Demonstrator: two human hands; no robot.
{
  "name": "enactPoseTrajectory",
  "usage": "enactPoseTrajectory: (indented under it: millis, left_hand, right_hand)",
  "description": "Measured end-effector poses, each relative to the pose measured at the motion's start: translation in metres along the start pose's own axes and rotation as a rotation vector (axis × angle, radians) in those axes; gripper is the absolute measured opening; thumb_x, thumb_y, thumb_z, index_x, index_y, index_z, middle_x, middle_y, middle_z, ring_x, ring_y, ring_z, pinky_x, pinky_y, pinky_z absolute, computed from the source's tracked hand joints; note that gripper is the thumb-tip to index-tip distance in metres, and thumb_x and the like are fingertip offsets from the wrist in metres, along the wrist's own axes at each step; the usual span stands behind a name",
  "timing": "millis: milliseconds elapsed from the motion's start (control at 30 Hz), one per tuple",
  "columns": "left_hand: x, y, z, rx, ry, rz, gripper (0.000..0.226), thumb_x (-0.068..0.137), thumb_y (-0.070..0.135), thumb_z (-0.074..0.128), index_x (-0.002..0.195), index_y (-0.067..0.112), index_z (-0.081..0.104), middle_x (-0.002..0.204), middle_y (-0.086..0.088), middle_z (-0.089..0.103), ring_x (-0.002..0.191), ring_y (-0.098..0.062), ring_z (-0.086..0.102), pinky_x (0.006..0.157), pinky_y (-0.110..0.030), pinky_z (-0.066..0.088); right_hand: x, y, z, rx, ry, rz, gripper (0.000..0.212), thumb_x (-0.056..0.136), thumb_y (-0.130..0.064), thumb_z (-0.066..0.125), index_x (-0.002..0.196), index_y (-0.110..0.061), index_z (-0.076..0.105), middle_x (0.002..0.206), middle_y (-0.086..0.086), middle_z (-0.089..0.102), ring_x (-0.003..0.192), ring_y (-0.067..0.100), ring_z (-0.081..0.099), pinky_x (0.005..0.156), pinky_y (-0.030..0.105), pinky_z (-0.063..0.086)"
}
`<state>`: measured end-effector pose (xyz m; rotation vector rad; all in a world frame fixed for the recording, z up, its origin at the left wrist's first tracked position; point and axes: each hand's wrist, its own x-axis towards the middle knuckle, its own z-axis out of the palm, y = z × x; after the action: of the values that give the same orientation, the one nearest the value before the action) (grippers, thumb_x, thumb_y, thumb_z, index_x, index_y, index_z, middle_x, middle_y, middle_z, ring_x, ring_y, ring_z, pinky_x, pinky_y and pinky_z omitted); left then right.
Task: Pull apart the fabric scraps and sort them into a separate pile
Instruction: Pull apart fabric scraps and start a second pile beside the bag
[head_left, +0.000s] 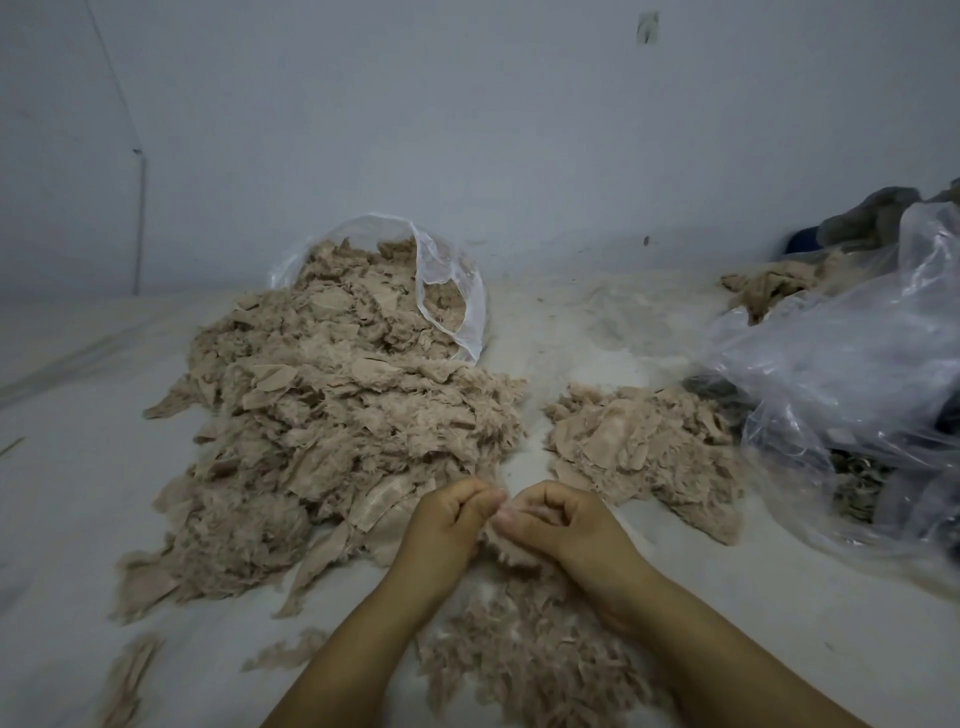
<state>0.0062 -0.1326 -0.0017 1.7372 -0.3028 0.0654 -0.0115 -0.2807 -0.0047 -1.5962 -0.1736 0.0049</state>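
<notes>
The white bench (613, 332) fills the lower view, with a pale wall (467, 114) behind it at 12 o'clock.

The big pile (332, 431) of beige fabric scraps spreads from centre out to 9 o'clock, spilling from the mouth of a clear bag (452, 291) that lies at its far end, toward 11 o'clock.

At 3 o'clock a crumpled plastic sheet (841, 353) lies over dark cloth, with more beige cloth (774, 286) behind it near 2 o'clock.

The small pile (649, 447) sits just right of centre, between the big pile and the plastic sheet, apart from the big pile by a strip of bare bench.

At 6 o'clock a loose heap (530, 654) of frayed scraps lies between the two forearms, reaching under the hands. Stray bits (130, 675) lie toward 7 o'clock.

The right hand (561, 525) is curled, thumb and fingertips pinching a scrap (511, 551) that hangs below both hands, just above the loose heap. The left hand (452, 514) is also curled, its fingertips closed against the thumb at the scrap's top edge, right beside the right hand's fingers; the two hands almost touch. How much of the scrap the left hand holds cannot be told, since its fingers cover that part.

A grey pipe (139, 223) runs up the wall at 10 o'clock.
</notes>
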Motion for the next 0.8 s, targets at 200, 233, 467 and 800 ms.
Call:
enactPoseTrajectory:
  millis: [200, 233, 467, 800]
  left_hand:
    - [0.004, 0.003, -0.008, -0.177, 0.19, -0.069, 0.029, 0.096, 0.015, 0.048, 0.069, 0.006, 0.055, 0.05, -0.003, 0.051, 0.04, -0.015, 0.044, 0.04, -0.025, 0.037]
    - [0.004, 0.003, -0.01, -0.203, 0.187, -0.087, 0.031, 0.097, 0.018, 0.047, 0.069, 0.006, 0.055, 0.047, -0.002, 0.05, 0.036, -0.013, 0.044, 0.037, -0.022, 0.036]
    - [-0.004, 0.005, 0.007, -0.169, -0.042, -0.157, 0.021, 0.092, 0.019, 0.057, 0.073, 0.01, 0.06, 0.049, 0.001, 0.05, 0.04, -0.008, 0.042, 0.039, -0.019, 0.035]
    - [0.001, 0.003, -0.006, -0.227, 0.151, -0.187, 0.036, 0.098, 0.029, 0.045, 0.069, 0.008, 0.052, 0.055, -0.005, 0.05, 0.039, -0.008, 0.039, 0.039, -0.02, 0.031]
  right_hand:
    - [0.004, -0.003, -0.003, 0.125, 0.112, 0.01, 0.021, 0.081, -0.015, 0.072, 0.063, -0.013, 0.061, 0.059, 0.002, 0.056, 0.059, 0.015, 0.05, 0.057, 0.025, 0.044]
    - [0.004, -0.003, -0.004, 0.148, 0.153, 0.009, 0.022, 0.082, -0.016, 0.071, 0.063, -0.014, 0.061, 0.061, 0.003, 0.056, 0.06, 0.017, 0.051, 0.059, 0.028, 0.044]
    - [0.002, 0.001, 0.002, 0.282, 0.157, 0.075, 0.01, 0.083, -0.006, 0.069, 0.076, -0.006, 0.061, 0.074, 0.031, 0.06, 0.063, 0.032, 0.051, 0.061, 0.037, 0.043]
    - [0.002, -0.002, -0.005, 0.334, 0.112, 0.132, 0.016, 0.081, -0.008, 0.07, 0.069, -0.011, 0.061, 0.069, 0.017, 0.065, 0.056, 0.026, 0.061, 0.056, 0.036, 0.05]
